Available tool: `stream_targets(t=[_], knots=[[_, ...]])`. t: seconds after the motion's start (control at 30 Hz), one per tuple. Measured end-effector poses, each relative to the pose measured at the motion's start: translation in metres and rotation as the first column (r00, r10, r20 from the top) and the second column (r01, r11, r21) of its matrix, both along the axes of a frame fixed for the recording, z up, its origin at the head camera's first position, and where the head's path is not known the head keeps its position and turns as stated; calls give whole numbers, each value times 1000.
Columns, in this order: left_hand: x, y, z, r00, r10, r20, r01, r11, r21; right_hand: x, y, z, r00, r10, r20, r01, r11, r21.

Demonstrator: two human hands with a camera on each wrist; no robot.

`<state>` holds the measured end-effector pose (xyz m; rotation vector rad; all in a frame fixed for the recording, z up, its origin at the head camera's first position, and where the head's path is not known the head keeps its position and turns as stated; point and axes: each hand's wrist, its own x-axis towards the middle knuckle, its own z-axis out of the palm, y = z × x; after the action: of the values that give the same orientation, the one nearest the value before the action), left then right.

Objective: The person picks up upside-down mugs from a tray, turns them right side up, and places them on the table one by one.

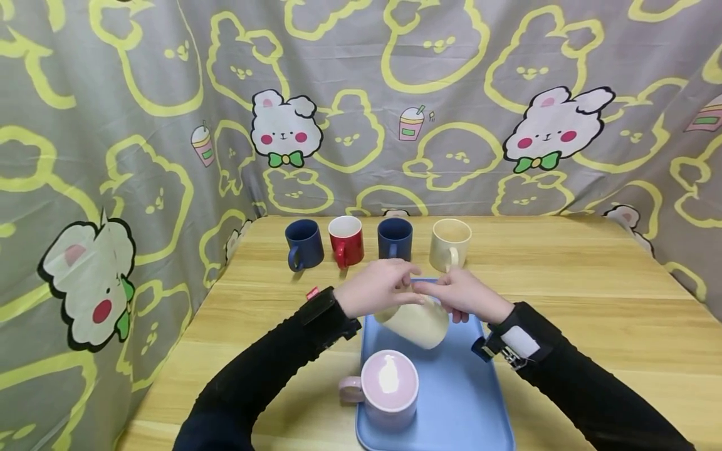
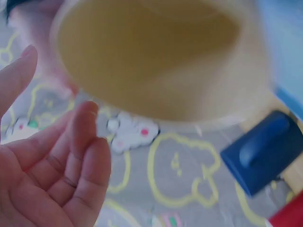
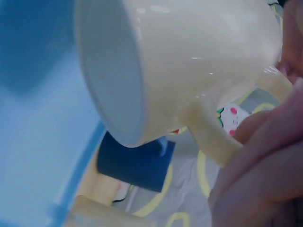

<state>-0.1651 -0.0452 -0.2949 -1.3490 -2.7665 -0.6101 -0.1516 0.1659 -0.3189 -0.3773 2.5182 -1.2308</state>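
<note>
A cream mug (image 1: 420, 326) is held tilted above the blue tray (image 1: 457, 401), its mouth toward the left. My right hand (image 1: 467, 294) grips its handle; the right wrist view shows the fingers (image 3: 265, 165) curled at the handle and the mug's base (image 3: 111, 71) facing the tray. Close by the mug's mouth is my left hand (image 1: 380, 288). Its fingers (image 2: 85, 165) are loosely bent and apart from the mug in the left wrist view, with nothing in them. A pink mug (image 1: 389, 385) stands on the tray's near left part, handle pointing left.
Along the back of the wooden table (image 1: 564, 263) stand a dark blue mug (image 1: 304, 243), a red mug (image 1: 346, 241), another dark blue mug (image 1: 395, 238) and a second cream mug (image 1: 449, 243). Behind them hangs a patterned curtain (image 1: 350, 175). A small red tag (image 1: 313, 292) lies left of the tray.
</note>
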Motion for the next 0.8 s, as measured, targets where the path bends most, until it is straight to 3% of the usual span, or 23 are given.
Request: stream_targets(t=[0.17, 0.27, 0.33, 0.47, 0.57, 0.7, 0.8], knots=[[12, -45, -11, 988, 132, -79, -126, 988, 86, 6, 29, -9, 989, -131, 70, 138, 984, -113], [19, -76, -29, 953, 272, -136, -267, 962, 55, 11, 54, -11, 975, -180, 132, 207, 949, -238], [23, -93, -45, 917, 372, -142, -375, 927, 7, 16, 73, -13, 968, -199, 151, 239, 916, -321], [32, -121, -77, 837, 539, -98, -546, 835, -72, 24, 107, -20, 944, -274, 183, 329, 805, -493], [43, -138, -97, 790, 611, -53, -613, 780, -126, 24, 122, -27, 911, -359, 203, 407, 703, -583], [63, -155, -110, 766, 642, 13, -629, 755, -187, 11, 128, -39, 837, -488, 248, 529, 605, -595], [73, -158, -112, 758, 650, 57, -630, 751, -197, -3, 128, -50, 755, -591, 286, 632, 538, -557]])
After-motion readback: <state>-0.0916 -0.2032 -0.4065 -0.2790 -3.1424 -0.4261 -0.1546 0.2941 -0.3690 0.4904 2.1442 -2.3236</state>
